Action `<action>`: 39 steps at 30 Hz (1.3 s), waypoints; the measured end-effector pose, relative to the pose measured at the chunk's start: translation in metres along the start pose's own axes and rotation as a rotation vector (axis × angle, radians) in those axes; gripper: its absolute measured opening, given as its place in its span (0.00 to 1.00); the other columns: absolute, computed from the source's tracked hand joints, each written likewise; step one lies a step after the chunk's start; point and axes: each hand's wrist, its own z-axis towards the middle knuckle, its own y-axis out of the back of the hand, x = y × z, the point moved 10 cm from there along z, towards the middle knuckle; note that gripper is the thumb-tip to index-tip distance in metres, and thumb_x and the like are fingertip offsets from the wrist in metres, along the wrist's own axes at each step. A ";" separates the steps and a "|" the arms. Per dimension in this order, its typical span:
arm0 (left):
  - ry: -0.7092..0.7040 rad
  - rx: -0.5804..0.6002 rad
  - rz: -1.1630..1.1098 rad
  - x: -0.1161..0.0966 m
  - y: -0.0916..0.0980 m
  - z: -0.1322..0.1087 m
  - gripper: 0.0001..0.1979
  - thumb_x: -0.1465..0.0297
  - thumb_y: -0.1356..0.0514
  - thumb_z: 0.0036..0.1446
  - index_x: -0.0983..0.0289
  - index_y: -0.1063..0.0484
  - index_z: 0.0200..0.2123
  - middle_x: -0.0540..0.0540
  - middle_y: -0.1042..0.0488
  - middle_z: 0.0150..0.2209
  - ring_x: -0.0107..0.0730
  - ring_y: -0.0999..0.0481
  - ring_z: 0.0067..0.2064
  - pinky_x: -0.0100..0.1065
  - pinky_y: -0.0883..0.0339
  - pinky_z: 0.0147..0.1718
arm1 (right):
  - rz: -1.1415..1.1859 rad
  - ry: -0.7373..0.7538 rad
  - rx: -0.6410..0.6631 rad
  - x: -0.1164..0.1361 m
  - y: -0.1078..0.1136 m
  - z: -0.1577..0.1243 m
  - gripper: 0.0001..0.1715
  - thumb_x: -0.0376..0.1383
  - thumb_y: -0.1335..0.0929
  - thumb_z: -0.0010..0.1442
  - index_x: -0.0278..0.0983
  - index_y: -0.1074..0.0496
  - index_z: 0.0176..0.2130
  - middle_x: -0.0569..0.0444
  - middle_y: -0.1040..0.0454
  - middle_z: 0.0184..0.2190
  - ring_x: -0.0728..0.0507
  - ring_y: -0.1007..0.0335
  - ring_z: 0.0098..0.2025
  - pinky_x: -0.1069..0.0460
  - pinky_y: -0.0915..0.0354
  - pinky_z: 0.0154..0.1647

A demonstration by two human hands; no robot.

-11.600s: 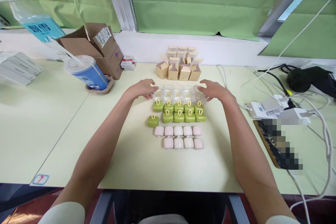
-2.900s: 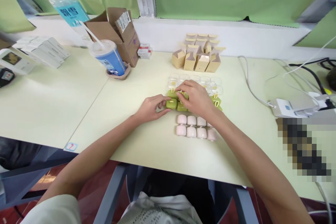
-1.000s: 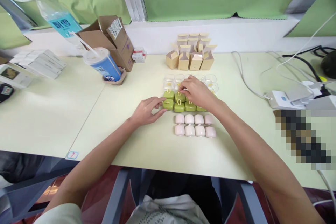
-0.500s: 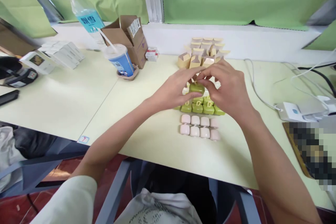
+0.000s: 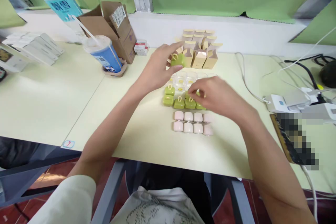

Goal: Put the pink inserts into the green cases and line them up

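left hand (image 5: 157, 68) clamped on one green case (image 5: 178, 60); right hand (image 5: 216, 92) (blurred), grip unclear; eight pinkish pieces (image 5: 188, 127).

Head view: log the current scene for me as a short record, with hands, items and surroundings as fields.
Left hand: holding a raised green case with a pale loop
Right hand: at the remaining green cases; grip unclear
Near side: pale pink pieces, two rows of four
Beyond green cases: clear containers, partly hidden
Farther back: small open cartons
Left of work: blue cup with straw, opened cardboard box
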 end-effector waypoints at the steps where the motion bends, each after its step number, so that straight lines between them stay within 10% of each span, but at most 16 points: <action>1: 0.014 -0.008 -0.035 0.003 0.004 0.000 0.28 0.57 0.29 0.69 0.56 0.26 0.68 0.57 0.24 0.54 0.46 0.19 0.59 0.48 0.16 0.57 | -0.045 0.011 0.136 0.010 -0.020 -0.001 0.12 0.27 0.28 0.66 0.41 0.14 0.40 0.51 0.13 0.40 0.37 0.19 0.40 0.45 0.34 0.37; 7: 0.032 0.039 -0.092 -0.008 0.003 -0.003 0.23 0.62 0.29 0.68 0.57 0.25 0.64 0.58 0.25 0.58 0.44 0.19 0.60 0.42 0.14 0.52 | -0.286 0.070 0.472 0.046 -0.085 -0.011 0.14 0.25 0.31 0.71 0.37 0.14 0.41 0.44 0.14 0.46 0.38 0.19 0.40 0.45 0.48 0.31; 22: 0.247 0.047 -0.194 0.007 -0.004 -0.004 0.07 0.76 0.30 0.57 0.66 0.12 0.40 0.59 0.12 0.44 0.40 0.12 0.46 0.42 0.13 0.47 | -0.344 0.140 0.395 0.053 -0.084 -0.012 0.16 0.28 0.33 0.73 0.36 0.15 0.46 0.44 0.16 0.46 0.38 0.20 0.39 0.46 0.49 0.31; 26: 0.390 -0.115 -0.302 0.022 0.011 -0.005 0.06 0.76 0.26 0.54 0.63 0.11 0.36 0.58 0.10 0.42 0.42 0.11 0.47 0.43 0.15 0.54 | -0.160 0.155 0.231 0.046 -0.044 -0.011 0.17 0.30 0.33 0.75 0.38 0.14 0.54 0.45 0.17 0.49 0.42 0.23 0.36 0.47 0.40 0.33; 32: 0.582 -0.284 -0.812 0.040 0.009 -0.012 0.09 0.79 0.25 0.53 0.62 0.12 0.37 0.57 0.10 0.45 0.43 0.10 0.52 0.46 0.16 0.62 | 0.354 0.215 -0.364 0.009 0.047 -0.017 0.16 0.35 0.28 0.73 0.44 0.15 0.57 0.47 0.19 0.55 0.41 0.18 0.47 0.45 0.19 0.47; 39: 0.651 -0.241 -0.997 0.020 -0.024 -0.023 0.10 0.77 0.25 0.52 0.62 0.13 0.38 0.54 0.10 0.44 0.43 0.10 0.54 0.46 0.17 0.65 | 0.555 0.275 -0.606 0.004 0.064 -0.019 0.13 0.45 0.25 0.73 0.49 0.18 0.55 0.48 0.19 0.56 0.36 0.21 0.62 0.40 0.16 0.55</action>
